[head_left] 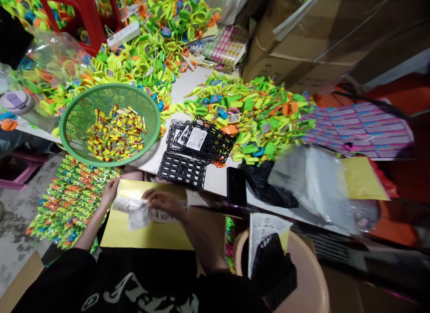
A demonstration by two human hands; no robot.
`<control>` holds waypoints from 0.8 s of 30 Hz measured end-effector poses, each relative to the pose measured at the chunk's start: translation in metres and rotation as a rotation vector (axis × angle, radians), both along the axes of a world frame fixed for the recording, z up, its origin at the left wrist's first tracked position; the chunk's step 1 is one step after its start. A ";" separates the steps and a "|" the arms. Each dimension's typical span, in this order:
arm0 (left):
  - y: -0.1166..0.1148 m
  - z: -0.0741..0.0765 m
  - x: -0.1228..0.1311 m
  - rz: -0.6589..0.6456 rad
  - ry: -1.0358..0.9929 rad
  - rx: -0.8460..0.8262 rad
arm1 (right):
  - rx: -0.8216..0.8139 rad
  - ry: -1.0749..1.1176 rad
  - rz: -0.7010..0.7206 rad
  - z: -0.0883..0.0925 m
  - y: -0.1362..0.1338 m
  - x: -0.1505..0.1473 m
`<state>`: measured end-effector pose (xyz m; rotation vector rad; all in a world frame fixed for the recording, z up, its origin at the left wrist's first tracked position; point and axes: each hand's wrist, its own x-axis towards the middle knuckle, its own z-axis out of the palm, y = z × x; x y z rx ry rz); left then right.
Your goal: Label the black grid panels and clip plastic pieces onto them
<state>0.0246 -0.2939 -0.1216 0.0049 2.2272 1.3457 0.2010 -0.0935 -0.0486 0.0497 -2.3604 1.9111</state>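
Across the lap, just below the table's (188, 86) edge, we see one yellow sheet (151, 236) lying nearly flat, with printed white paper (122, 205) on it. Part of that paper is blurred, so we cannot count its pieces. Two hands are at work here. The left hand (109, 192) touches the sheet's upper left edge, its fingers bent and close together — we cannot tell whether they pinch it. The right hand (164, 203) is over the white paper, fingers curled, the tips near a blurred white piece (138, 215); we cannot tell whether they are clamped on it.

On the table we count one green basket (152, 120) of small yellow pieces (116, 133), too many to number, and one black phone (236, 186). Between them lie black mesh trays (182, 169), overlapping too much for a sure count. Beyond are heaps of bright plastic toys (248, 120) — again past counting. One peach bucket (316, 277) stands at lower right.
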 end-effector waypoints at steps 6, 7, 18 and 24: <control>0.025 0.056 0.016 -0.309 0.567 -0.173 | -0.072 0.000 -0.487 -0.003 0.087 -0.004; 0.033 0.068 0.019 -0.419 0.629 -0.138 | -0.086 -0.013 -0.512 -0.008 0.095 -0.007; 0.127 0.099 0.038 -1.088 0.718 0.142 | -0.205 -0.106 -0.502 -0.029 0.113 -0.024; 0.144 0.092 0.034 -1.154 0.908 0.079 | -0.165 -0.148 -0.553 -0.029 0.119 -0.023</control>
